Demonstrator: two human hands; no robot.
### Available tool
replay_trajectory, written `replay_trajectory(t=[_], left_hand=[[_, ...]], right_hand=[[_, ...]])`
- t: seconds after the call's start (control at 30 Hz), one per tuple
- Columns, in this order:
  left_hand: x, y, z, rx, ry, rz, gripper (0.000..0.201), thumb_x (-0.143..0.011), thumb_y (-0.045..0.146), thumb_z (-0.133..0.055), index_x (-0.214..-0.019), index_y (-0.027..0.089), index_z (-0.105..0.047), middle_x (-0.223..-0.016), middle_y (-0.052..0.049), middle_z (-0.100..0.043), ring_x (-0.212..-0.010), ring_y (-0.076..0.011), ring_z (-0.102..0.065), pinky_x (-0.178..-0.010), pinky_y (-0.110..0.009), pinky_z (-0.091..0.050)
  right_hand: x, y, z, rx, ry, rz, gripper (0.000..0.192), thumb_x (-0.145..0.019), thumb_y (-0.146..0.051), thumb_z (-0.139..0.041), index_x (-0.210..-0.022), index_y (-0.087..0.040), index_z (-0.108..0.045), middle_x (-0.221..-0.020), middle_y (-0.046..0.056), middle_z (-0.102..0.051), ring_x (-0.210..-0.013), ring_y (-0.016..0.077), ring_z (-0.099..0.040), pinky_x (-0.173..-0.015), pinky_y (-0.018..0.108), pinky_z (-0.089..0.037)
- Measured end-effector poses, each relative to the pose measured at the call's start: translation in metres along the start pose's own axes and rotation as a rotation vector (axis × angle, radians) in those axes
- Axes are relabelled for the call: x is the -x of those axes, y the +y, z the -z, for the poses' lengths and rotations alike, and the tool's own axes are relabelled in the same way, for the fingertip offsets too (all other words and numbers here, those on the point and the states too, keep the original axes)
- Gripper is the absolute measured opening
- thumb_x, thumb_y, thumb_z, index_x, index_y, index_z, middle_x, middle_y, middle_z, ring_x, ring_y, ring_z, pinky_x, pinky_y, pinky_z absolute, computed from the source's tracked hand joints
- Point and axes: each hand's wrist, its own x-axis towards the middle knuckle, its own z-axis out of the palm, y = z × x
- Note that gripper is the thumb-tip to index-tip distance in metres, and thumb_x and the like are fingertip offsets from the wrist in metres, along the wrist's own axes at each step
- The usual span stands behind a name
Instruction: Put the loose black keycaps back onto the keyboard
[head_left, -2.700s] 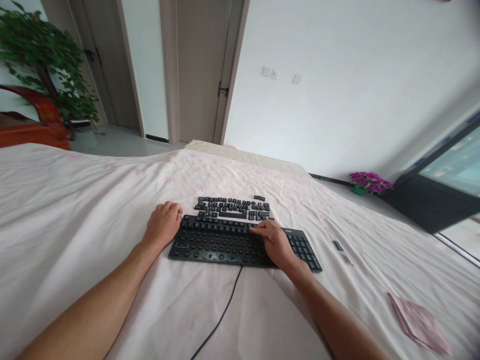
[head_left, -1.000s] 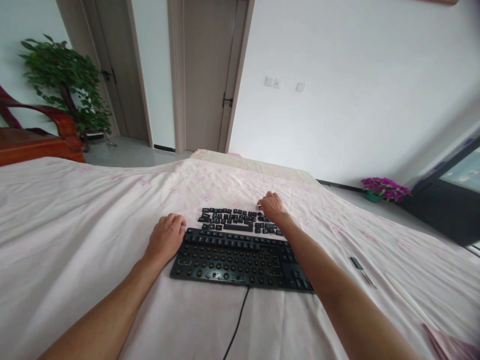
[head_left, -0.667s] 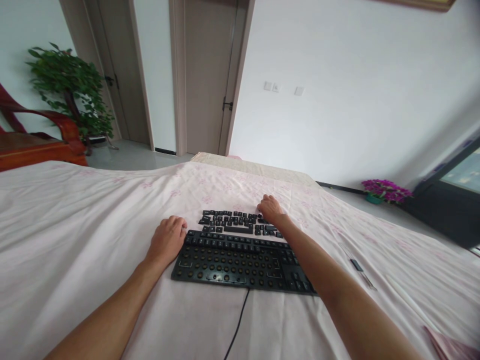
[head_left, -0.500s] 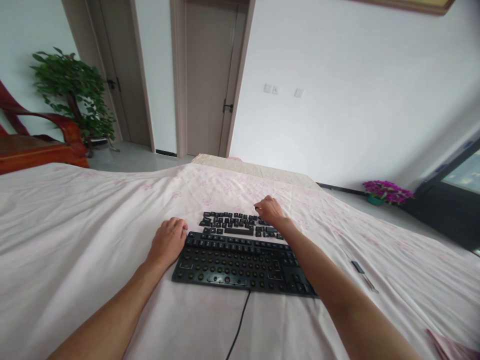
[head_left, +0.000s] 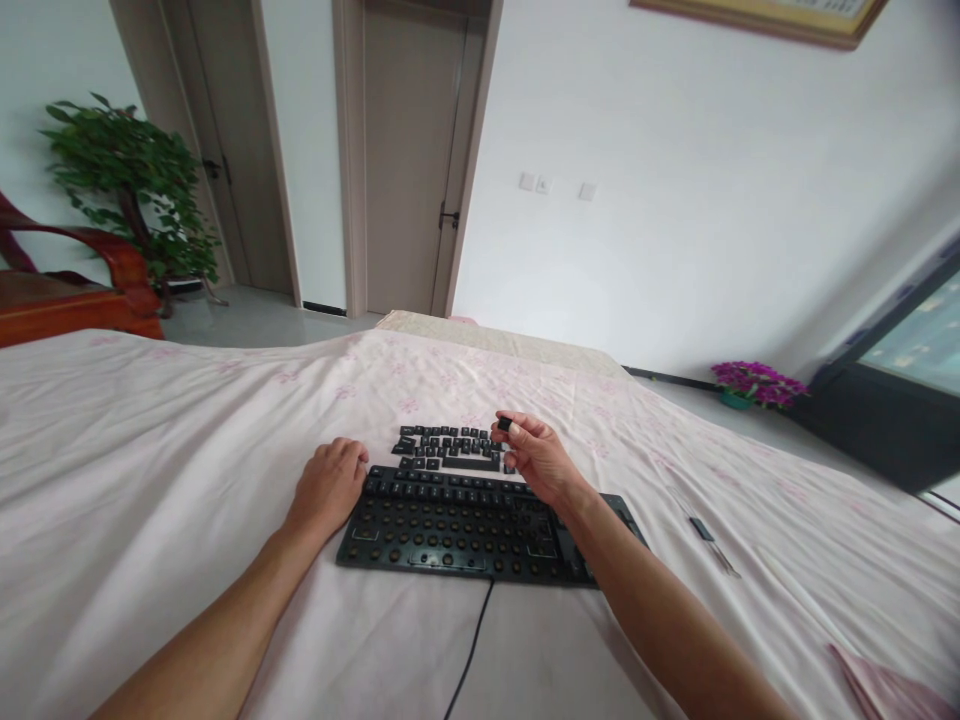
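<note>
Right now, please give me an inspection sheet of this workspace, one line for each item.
Surface: pink sheet, wrinkled.
Job's things: keyboard, most caps off; loose keycaps laid beyond it.
Clutter: small dark tool; folded cloth.
Grippers: left hand rests at the keyboard's left end; right hand pinches one keycap.
Cables: keyboard cable runs toward the camera.
Surroundings: doors, plant, purple flowers.
</note>
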Motion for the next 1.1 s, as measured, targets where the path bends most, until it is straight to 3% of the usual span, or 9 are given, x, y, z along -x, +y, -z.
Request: replay_trajectory(t=[0.17,0.37,0.43,0.57,0.67,0.73,1.1], left_hand=[[0.000,0.000,-0.001,0.006,0.006,-0.010,0.017,-0.091,0.019,-0.044,-0.094,0.020,-0.061,-0.103,-0.008,-0.063,-0.097,-0.0239,-0.056,-0.090,-0.037,-0.044],[0.000,-0.001,-0.002,-0.007,0.007,0.005,0.017,-0.090,0.020,-0.045,-0.094,0.021,-0.062,-0.104,-0.008,-0.063,-0.099,-0.0236,-0.057,-0.090,-0.036,-0.044],[0.000,-0.001,-0.002,-0.010,0.006,0.001,0.017,-0.090,0.021,-0.045,-0.094,0.021,-0.062,-0.104,-0.008,-0.063,-0.099,-0.0238,-0.057,-0.091,-0.036,-0.044],[-0.001,-0.003,-0.002,-0.003,0.004,0.005,0.019,-0.091,0.024,-0.043,-0.093,0.021,-0.062,-0.104,-0.007,-0.063,-0.098,-0.0241,-0.057,-0.092,-0.036,-0.044],[-0.001,-0.003,-0.002,-0.006,-0.002,0.021,0.023,-0.093,0.028,-0.041,-0.093,0.022,-0.063,-0.105,-0.007,-0.063,-0.097,-0.0238,-0.057,-0.090,-0.036,-0.044],[-0.001,-0.003,-0.002,-0.013,-0.004,0.028,0.025,-0.094,0.030,-0.040,-0.092,0.021,-0.063,-0.104,-0.008,-0.063,-0.096,-0.0236,-0.057,-0.088,-0.036,-0.045],[0.001,-0.004,-0.003,-0.010,-0.002,0.025,0.022,-0.092,0.027,-0.043,-0.095,0.021,-0.063,-0.105,-0.008,-0.063,-0.099,-0.0242,-0.056,-0.090,-0.036,-0.045]], right_hand=[[0.015,-0.006,-0.008,-0.068,-0.016,-0.033,0.030,-0.068,-0.034,-0.086,-0.095,-0.023,-0.077,-0.088,0.004,-0.072,-0.070,0.0126,-0.063,-0.040,0.015,-0.035],[0.026,-0.008,-0.008,0.057,-0.015,0.007,0.028,-0.072,-0.038,-0.082,-0.096,-0.024,-0.077,-0.091,0.005,-0.072,-0.067,0.0125,-0.060,-0.038,0.017,-0.035],[0.029,-0.006,0.001,0.222,0.020,0.046,0.028,-0.073,-0.039,-0.080,-0.096,-0.024,-0.077,-0.085,0.004,-0.072,-0.060,0.0121,-0.057,-0.038,0.020,-0.037],[0.040,-0.003,0.033,0.772,0.096,0.106,0.025,-0.078,-0.036,-0.072,-0.100,-0.025,-0.078,-0.083,0.002,-0.073,-0.046,0.0110,-0.052,-0.043,0.027,-0.043],[0.052,-0.003,0.053,1.140,0.053,0.242,0.022,-0.083,-0.029,-0.064,-0.101,-0.027,-0.077,-0.098,0.004,-0.075,-0.071,0.0191,-0.067,-0.067,0.033,-0.053],[0.060,-0.003,0.060,1.320,0.016,0.295,0.023,-0.085,-0.026,-0.061,-0.103,-0.027,-0.076,-0.101,0.004,-0.075,-0.087,0.0222,-0.068,-0.082,0.036,-0.052],[0.078,0.011,0.052,1.698,-0.134,0.331,0.016,-0.093,-0.024,-0.058,-0.104,-0.023,-0.069,-0.101,0.006,-0.072,-0.095,0.0216,-0.064,-0.085,0.032,-0.049]])
